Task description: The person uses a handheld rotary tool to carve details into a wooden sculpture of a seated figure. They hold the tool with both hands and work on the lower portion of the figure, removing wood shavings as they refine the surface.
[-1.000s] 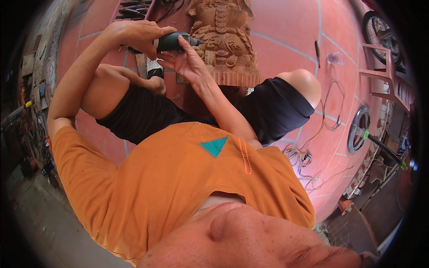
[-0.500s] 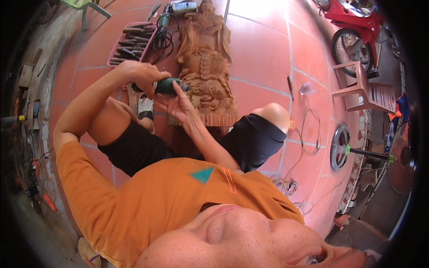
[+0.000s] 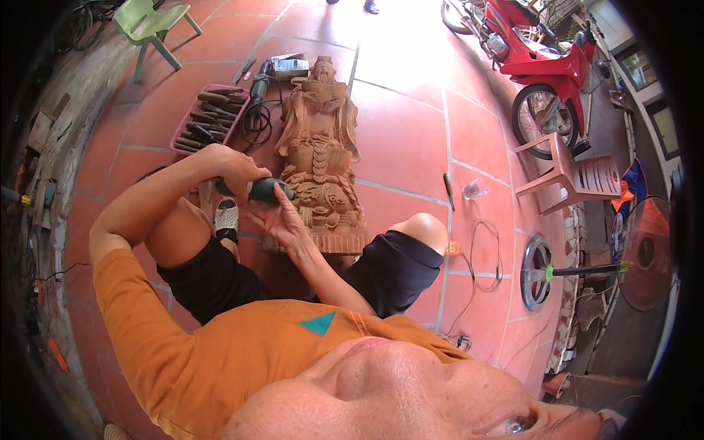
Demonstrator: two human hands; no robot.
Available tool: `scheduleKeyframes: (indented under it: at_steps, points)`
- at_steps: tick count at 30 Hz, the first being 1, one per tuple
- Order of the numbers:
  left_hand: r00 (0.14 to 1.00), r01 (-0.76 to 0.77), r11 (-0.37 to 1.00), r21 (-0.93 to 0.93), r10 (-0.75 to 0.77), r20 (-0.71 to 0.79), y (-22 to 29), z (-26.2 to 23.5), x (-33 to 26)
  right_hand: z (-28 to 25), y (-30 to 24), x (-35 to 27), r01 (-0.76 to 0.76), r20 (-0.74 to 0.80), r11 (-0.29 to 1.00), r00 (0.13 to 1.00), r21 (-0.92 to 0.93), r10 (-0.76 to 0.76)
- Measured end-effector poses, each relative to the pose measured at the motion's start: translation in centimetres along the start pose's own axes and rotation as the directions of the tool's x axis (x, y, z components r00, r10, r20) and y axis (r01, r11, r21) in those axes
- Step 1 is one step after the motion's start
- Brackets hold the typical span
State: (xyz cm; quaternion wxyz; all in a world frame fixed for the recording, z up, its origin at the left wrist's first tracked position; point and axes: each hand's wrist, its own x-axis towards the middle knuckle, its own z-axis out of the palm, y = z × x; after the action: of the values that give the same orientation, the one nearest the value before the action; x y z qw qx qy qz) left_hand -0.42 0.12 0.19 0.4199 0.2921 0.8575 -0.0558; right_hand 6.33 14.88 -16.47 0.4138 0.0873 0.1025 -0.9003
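Observation:
Over the lower left side of a carved wooden statue [image 3: 320, 158], I hold a dark green handheld power tool [image 3: 264, 191], probably a rotary grinder. My left hand [image 3: 238, 174] is wrapped round its rear part. My right hand [image 3: 284, 221] steadies the front from below, with the fingertips on the body. The tool's tip points toward the carving's draped front; whether it touches the wood I cannot tell. The brown statue lies on its back on the floor, its head away from me and its square base between my knees.
Left of the statue are a pink basket [image 3: 236, 125] of wooden-handled tools, another green power tool [image 3: 258, 92] with black cable, and a box [image 3: 290, 64]. Rightward lie a stick-like tool [image 3: 449, 191], a clear cup [image 3: 475, 188] and a cord [image 3: 500, 253], near a chair [image 3: 561, 176], fan [image 3: 645, 253] and motorcycle [image 3: 543, 66].
The view has tilted up, so the statue's head and someone's feet at the far edge now show. Both hands keep their hold on the power tool, still beside the carving.

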Motion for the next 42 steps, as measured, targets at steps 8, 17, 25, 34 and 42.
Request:
scheduleKeyframes:
  at_steps: [8, 17, 25, 34, 42]
  points:
    - [0.999, 0.032, 0.999, -0.01, -0.032, 0.042, 0.0, 0.0, -0.3, -0.4, 0.3, 0.4, -0.038, -0.007, 0.999, 0.999, -0.023, 0.038]
    - [0.999, 0.025, 0.999, 0.024, -0.025, 0.02, 0.0, -0.3, 0.0, -0.8, -0.1, 0.5, -0.023, -0.018, 1.0, 1.0, -0.016, 0.023]
    - [1.0, -0.008, 1.0, -0.014, 0.008, 0.011, -0.1, -0.2, 0.2, -0.8, 0.0, 0.4, -0.004, -0.024, 0.999, 1.0, -0.041, 0.003]
    - [0.997, 0.009, 0.999, -0.039, -0.011, -0.073, -0.4, 1.2, 0.3, -0.1, 0.2, 0.5, -0.002, 0.053, 1.0, 0.999, -0.025, 0.003]
    - [0.996, 0.029, 0.991, -0.132, -0.018, 0.086, 0.6, -0.8, -0.7, 0.3, 0.1, 0.2, 0.011, 0.038, 1.0, 0.999, -0.023, -0.011]
